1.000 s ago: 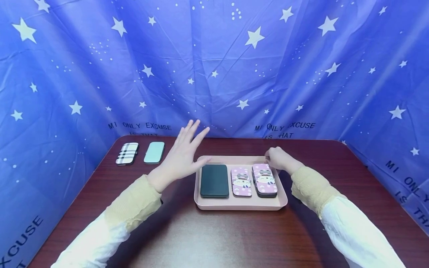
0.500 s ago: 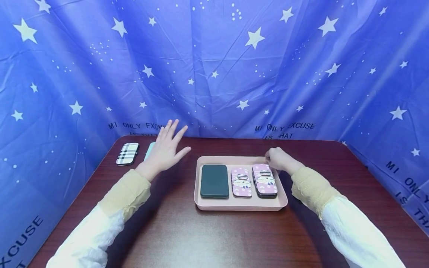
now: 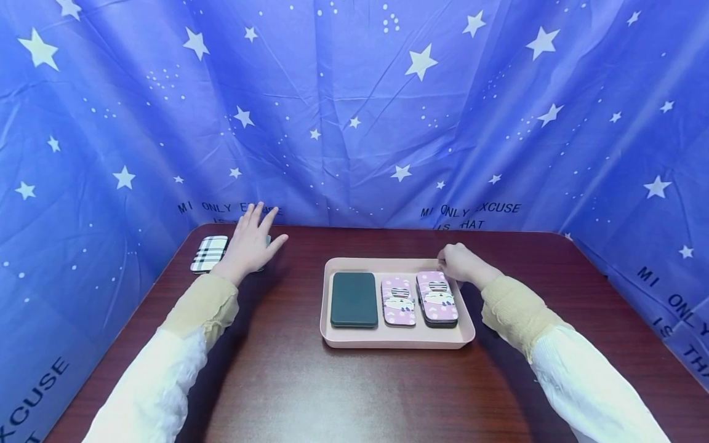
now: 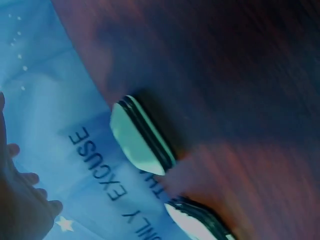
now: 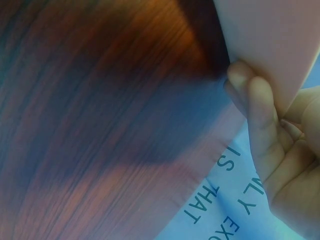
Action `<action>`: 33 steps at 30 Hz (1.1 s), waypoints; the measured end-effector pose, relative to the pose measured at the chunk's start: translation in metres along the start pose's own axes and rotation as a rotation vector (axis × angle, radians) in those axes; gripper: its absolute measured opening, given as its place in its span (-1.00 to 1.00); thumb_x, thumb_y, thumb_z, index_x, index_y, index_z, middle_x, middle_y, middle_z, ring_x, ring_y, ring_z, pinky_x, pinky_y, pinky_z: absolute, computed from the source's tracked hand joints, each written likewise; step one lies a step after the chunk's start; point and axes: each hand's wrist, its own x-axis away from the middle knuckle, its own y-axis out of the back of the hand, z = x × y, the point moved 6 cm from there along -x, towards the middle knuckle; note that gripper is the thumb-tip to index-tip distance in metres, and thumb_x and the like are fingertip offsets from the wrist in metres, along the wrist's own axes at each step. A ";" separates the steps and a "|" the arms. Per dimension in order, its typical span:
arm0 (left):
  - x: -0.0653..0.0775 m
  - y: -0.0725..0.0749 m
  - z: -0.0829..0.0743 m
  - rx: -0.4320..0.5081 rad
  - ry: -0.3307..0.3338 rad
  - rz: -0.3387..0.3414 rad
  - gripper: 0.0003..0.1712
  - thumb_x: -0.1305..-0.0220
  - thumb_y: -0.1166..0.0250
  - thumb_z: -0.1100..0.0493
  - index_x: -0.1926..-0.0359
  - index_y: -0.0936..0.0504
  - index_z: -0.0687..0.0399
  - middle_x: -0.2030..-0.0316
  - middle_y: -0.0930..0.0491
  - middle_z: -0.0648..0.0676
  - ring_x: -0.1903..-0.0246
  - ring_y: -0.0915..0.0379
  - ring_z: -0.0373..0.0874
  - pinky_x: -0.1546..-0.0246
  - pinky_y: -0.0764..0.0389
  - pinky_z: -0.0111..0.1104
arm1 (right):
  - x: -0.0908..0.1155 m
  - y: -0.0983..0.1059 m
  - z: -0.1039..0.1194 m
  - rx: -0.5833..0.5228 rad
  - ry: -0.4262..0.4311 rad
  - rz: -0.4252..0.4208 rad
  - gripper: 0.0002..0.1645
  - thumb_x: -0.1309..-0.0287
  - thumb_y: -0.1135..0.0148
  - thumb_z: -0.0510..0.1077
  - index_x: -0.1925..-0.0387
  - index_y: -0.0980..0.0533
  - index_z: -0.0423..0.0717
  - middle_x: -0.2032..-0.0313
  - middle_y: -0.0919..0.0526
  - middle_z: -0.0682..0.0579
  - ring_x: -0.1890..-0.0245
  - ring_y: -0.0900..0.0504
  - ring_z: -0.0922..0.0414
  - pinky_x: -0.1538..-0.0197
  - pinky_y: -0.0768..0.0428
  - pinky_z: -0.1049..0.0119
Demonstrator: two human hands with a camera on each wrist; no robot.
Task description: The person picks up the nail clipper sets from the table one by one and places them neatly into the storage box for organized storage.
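My left hand (image 3: 246, 247) has its fingers spread and hangs over a mint-green flat case, covering most of it in the head view. In the left wrist view that mint case (image 4: 136, 142) lies on the table, apart from the fingers. Just left of the hand sits a black-and-white plaid case (image 3: 208, 253). With curled fingers my right hand (image 3: 466, 264) grips the far right corner of a shallow pink tray (image 3: 399, 343). Inside the tray, a dark green case (image 3: 354, 299) lies left of two pink patterned cases, a middle one (image 3: 398, 311) and a right one (image 3: 439, 307).
The dark red wooden table (image 3: 343, 394) ends at the back against a blue curtain (image 3: 354, 154) with white stars and printed lettering. More of the curtain hangs along both sides.
My left hand has moved left from beside the tray to above the mint case, fingers still spread. The right hand and the tray have stayed in place.
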 end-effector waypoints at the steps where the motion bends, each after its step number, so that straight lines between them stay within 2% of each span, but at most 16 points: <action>1: 0.000 -0.001 0.004 0.003 0.018 0.005 -0.20 -0.35 -0.02 -0.21 -0.44 -0.05 0.09 -0.42 0.12 0.36 -0.42 0.33 0.28 -0.39 0.19 0.10 | 0.000 0.000 0.000 -0.001 -0.003 0.000 -0.81 -0.13 -0.07 -0.35 0.53 -0.56 -0.22 0.58 -0.62 -0.06 0.83 -0.51 0.23 0.69 -0.53 0.38; 8: -0.001 -0.013 0.028 0.013 0.146 0.088 -0.16 -0.38 0.09 -0.25 -0.45 0.03 0.18 -0.39 0.12 0.46 -0.40 0.33 0.36 -0.37 0.17 0.12 | 0.000 -0.001 -0.001 -0.008 -0.021 0.011 -0.82 -0.15 -0.05 -0.35 0.46 -0.58 -0.26 0.54 -0.64 -0.10 0.82 -0.52 0.21 0.69 -0.53 0.37; 13: 0.000 -0.021 0.036 0.014 0.230 0.159 -0.10 -0.39 0.07 -0.19 -0.43 0.14 0.35 -0.36 0.12 0.52 -0.38 0.28 0.40 -0.38 0.15 0.10 | 0.000 -0.001 -0.002 -0.009 -0.018 0.011 -0.81 -0.15 -0.04 -0.36 0.47 -0.57 -0.25 0.56 -0.63 -0.09 0.82 -0.51 0.22 0.70 -0.53 0.37; 20: 0.000 -0.025 0.046 0.006 0.400 0.218 -0.05 -0.39 0.06 -0.14 -0.37 0.22 0.54 -0.28 -0.03 0.59 -0.28 0.05 0.44 -0.27 -0.12 0.15 | 0.000 -0.002 -0.002 -0.004 -0.004 -0.001 -0.81 -0.13 -0.05 -0.36 0.50 -0.56 -0.24 0.55 -0.63 -0.09 0.82 -0.51 0.23 0.70 -0.52 0.38; 24: 0.000 -0.026 0.047 -0.018 0.420 0.272 -0.15 -0.40 0.09 -0.13 -0.28 -0.05 0.64 -0.19 -0.17 0.60 -0.21 -0.08 0.44 -0.23 -0.20 0.13 | 0.000 -0.001 -0.002 -0.006 -0.007 -0.007 -0.81 -0.13 -0.05 -0.36 0.50 -0.57 -0.25 0.55 -0.63 -0.11 0.84 -0.50 0.24 0.71 -0.52 0.38; 28: 0.002 -0.027 0.047 -0.058 0.418 0.309 -0.26 -0.38 0.07 -0.11 -0.13 -0.34 0.60 -0.11 -0.32 0.57 -0.15 -0.19 0.41 -0.18 -0.26 0.09 | 0.000 -0.001 -0.001 0.001 -0.008 -0.018 -0.82 -0.13 -0.07 -0.36 0.48 -0.58 -0.27 0.53 -0.65 -0.13 0.84 -0.50 0.24 0.71 -0.52 0.39; 33: 0.003 -0.028 0.048 -0.058 0.474 0.309 -0.26 -0.35 0.01 -0.12 -0.13 -0.37 0.57 -0.11 -0.31 0.56 -0.13 -0.21 0.39 -0.14 -0.31 0.09 | 0.000 0.000 -0.001 -0.013 -0.023 -0.019 -0.84 -0.12 -0.08 -0.36 0.47 -0.58 -0.27 0.50 -0.65 -0.16 0.84 -0.51 0.24 0.70 -0.53 0.39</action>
